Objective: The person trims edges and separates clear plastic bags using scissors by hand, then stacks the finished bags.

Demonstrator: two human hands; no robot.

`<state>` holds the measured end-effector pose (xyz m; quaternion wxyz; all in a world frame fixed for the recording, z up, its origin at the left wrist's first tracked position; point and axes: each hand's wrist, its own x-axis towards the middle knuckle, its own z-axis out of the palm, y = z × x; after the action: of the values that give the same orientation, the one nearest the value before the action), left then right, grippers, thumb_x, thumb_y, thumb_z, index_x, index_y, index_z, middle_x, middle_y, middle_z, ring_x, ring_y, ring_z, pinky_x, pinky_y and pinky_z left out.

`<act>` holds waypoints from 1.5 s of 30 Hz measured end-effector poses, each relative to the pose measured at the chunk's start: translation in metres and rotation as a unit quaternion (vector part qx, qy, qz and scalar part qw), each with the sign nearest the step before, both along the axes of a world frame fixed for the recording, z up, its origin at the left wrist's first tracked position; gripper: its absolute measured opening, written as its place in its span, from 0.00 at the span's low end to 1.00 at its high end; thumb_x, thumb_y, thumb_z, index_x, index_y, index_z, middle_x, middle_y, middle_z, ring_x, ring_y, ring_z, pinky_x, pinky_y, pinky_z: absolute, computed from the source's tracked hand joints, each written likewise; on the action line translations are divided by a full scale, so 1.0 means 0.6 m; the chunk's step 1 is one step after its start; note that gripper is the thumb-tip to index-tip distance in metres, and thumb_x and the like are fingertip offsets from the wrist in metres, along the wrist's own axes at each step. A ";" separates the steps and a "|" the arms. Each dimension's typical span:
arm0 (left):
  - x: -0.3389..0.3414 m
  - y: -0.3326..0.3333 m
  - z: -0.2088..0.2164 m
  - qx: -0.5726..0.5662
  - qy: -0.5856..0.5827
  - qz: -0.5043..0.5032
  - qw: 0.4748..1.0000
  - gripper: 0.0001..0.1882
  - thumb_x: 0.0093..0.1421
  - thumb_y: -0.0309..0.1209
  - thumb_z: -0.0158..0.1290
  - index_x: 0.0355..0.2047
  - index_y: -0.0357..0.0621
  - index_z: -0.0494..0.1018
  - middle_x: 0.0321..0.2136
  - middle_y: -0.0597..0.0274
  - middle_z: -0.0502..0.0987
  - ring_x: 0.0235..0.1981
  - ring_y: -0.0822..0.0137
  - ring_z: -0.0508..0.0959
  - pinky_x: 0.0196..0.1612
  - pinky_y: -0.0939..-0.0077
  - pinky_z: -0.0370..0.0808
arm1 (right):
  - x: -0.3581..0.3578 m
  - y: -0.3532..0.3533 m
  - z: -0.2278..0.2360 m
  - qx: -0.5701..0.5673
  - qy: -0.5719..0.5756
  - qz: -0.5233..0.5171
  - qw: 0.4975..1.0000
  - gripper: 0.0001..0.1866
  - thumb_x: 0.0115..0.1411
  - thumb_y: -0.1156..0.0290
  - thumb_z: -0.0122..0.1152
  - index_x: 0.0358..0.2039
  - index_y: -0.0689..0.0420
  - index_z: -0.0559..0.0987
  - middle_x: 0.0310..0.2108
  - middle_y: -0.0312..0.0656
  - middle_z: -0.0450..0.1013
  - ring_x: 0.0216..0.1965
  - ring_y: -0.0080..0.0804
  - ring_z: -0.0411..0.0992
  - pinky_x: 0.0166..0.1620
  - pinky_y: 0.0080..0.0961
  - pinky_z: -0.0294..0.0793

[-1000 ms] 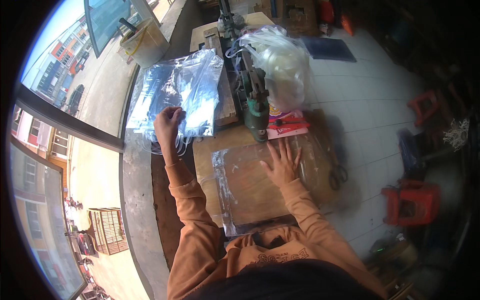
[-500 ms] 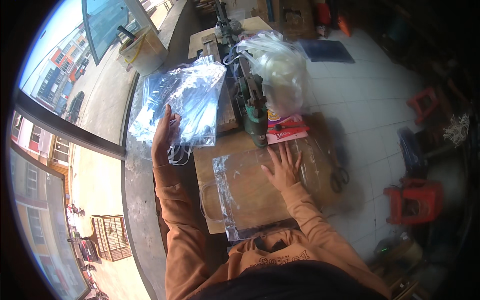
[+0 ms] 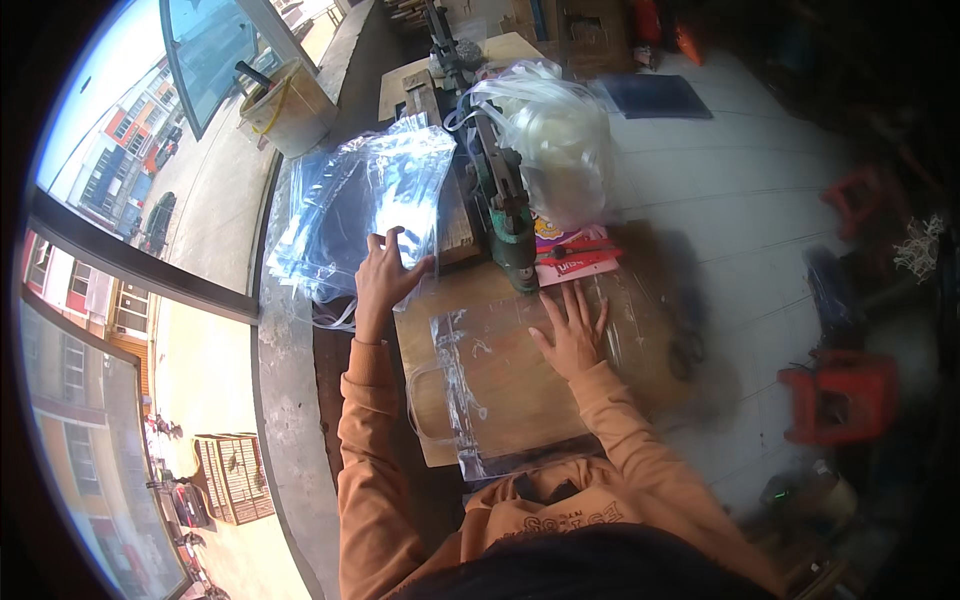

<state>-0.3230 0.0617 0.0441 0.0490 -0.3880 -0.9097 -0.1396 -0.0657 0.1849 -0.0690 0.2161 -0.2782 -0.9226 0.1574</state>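
Observation:
My left hand [image 3: 387,275] is over the near right edge of a pile of clear plastic bags [image 3: 350,205], its fingers apart and nothing held. Flat on the wooden board [image 3: 420,310] in front of me lies a single clear plastic bag [image 3: 510,390], with a shiny folded strip and a loop handle at its left side. My right hand [image 3: 572,330] rests palm down on this bag's far right part, fingers spread. Just beyond my right fingertips stands the green metal head of a hand press [image 3: 513,245]. A pink printed packet [image 3: 580,262] with a red tool [image 3: 575,252] on it lies beside the press.
Behind the press sits a big bundle of whitish translucent straps [image 3: 560,130]. Dark scissors [image 3: 686,352] lie at the board's right edge. A bucket [image 3: 290,108] stands on the concrete sill by the open window. Red stools [image 3: 840,398] are on the tiled floor at right.
My left hand has moved right and nearer, from on top of the bag pile to its near right edge. My right hand stays flat on the single bag.

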 end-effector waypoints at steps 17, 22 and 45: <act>-0.110 -0.013 0.005 0.078 -0.161 0.010 0.984 0.24 0.57 0.47 0.54 0.16 0.38 0.68 0.11 0.66 0.68 0.13 0.70 0.70 0.19 0.71 0.65 | -0.001 0.000 0.002 -0.010 0.023 -0.003 1.000 0.31 0.51 0.52 0.59 0.56 0.45 0.66 0.63 0.45 0.52 0.65 0.40 0.46 0.60 0.64 0.36; -0.084 -0.067 0.104 0.531 -0.261 0.152 0.791 0.21 0.61 0.52 0.46 0.23 0.50 0.68 0.19 0.73 0.66 0.20 0.81 0.63 0.21 0.86 0.57 | 0.007 0.010 -0.017 -0.010 0.025 -0.010 1.000 0.31 0.50 0.54 0.61 0.55 0.46 0.67 0.64 0.44 0.50 0.66 0.39 0.46 0.60 0.65 0.37; 0.404 0.019 0.051 0.483 -0.404 -0.046 0.775 0.19 0.58 0.27 0.54 0.13 0.41 0.61 0.07 0.74 0.59 0.12 0.85 0.56 0.15 0.85 0.51 | 0.198 -0.040 0.322 -0.290 0.162 0.258 0.907 0.36 0.49 0.51 0.66 0.49 0.68 0.69 0.50 0.58 0.65 0.51 0.45 0.68 0.50 0.30 0.70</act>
<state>-0.0803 0.0728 0.0748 -0.1487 -0.2628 -0.6396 -0.7069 0.0532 0.1608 0.1242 0.2238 -0.0517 -0.8281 0.5113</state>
